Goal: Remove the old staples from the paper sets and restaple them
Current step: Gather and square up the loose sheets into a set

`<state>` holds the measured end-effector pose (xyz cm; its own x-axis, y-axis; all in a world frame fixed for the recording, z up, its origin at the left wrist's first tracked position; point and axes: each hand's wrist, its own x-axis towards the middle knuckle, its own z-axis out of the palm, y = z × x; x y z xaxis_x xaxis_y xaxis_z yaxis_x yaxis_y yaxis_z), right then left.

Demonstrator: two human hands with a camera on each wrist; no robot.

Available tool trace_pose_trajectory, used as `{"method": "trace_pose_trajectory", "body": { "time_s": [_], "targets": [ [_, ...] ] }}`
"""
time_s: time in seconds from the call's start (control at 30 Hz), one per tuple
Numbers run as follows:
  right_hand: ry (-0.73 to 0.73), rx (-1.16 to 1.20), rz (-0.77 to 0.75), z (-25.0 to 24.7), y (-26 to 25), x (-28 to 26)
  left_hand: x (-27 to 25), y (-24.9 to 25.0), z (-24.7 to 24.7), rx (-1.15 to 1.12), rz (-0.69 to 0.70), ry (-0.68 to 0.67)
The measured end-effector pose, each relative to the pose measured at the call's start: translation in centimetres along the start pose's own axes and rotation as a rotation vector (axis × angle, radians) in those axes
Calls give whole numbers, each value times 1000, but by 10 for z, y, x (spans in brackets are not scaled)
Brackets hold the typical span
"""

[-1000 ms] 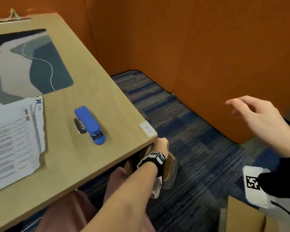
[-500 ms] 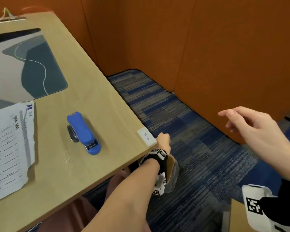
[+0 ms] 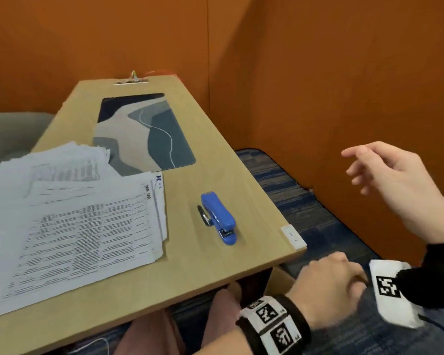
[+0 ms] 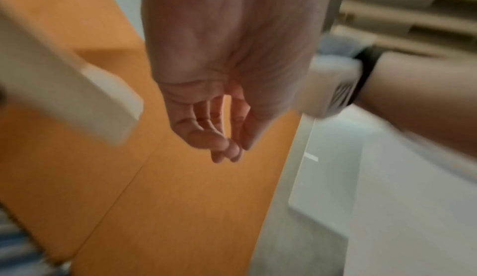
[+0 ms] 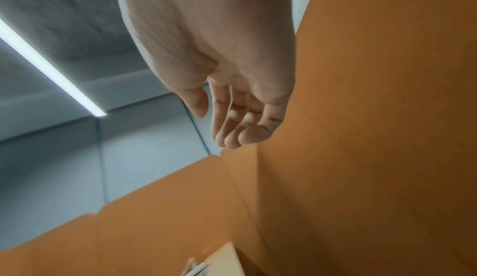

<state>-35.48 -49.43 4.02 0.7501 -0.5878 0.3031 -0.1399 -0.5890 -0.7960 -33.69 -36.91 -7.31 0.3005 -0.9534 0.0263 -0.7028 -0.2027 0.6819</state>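
Several printed paper sets point(image 3: 69, 221) lie in a loose pile on the left of the wooden desk point(image 3: 190, 272). A blue stapler point(image 3: 219, 218) lies on the desk to their right, near the front right corner. My left hand point(image 3: 331, 288) hangs below and right of that corner, off the desk; in the left wrist view its fingers point(image 4: 219, 137) are loosely curled and hold nothing. My right hand point(image 3: 385, 180) floats in the air to the right of the desk with relaxed, spread fingers point(image 5: 240, 129), empty.
A patterned desk mat point(image 3: 144, 134) lies at the back of the desk, partly under the papers. Orange partition walls point(image 3: 318, 85) enclose the back and right. Blue striped carpet point(image 3: 300, 196) runs beside the desk. My knees point(image 3: 185, 329) sit under the front edge.
The head view has swung left, bringing the paper pile into sight. My left hand has come out from under the desk corner to the right. My right hand stays raised.
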Motion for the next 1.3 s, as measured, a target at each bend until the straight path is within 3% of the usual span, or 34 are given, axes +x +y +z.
{"method": "trace_pose_trajectory", "body": {
  "time_s": [0.17, 0.27, 0.33, 0.47, 0.6, 0.77, 0.93, 1.1, 1.2, 1.3],
  "targets": [
    [-169, 240, 13, 66, -71, 10, -73, -12, -120, 1, -75, 514],
    [-355, 310, 120, 120, -101, 2, -110, -55, -196, 216, -235, 673],
    [-513, 244, 204, 158, -112, -10, -131, -95, -240, 358, -417, 639],
    [-699, -100, 305, 225, -112, -32, -158, -178, -291, 474, -741, 344],
    [-744, -259, 372, 262, -104, -36, -174, -228, -300, 451, -811, 135],
    [-720, -220, 490, 279, -102, -31, -171, -258, -292, 462, -855, 12],
    [-752, -178, 514, 288, -109, -29, -167, -265, -296, 463, -885, -35],
    [-719, -153, 415, 298, -108, -33, -165, -270, -298, 473, -899, -32],
    [-636, -96, 352, 297, -103, -29, -163, -270, -302, 481, -847, 81],
    [-659, 21, 335, 284, -104, -16, -164, -267, -317, 246, -772, 231]
  ]
}}
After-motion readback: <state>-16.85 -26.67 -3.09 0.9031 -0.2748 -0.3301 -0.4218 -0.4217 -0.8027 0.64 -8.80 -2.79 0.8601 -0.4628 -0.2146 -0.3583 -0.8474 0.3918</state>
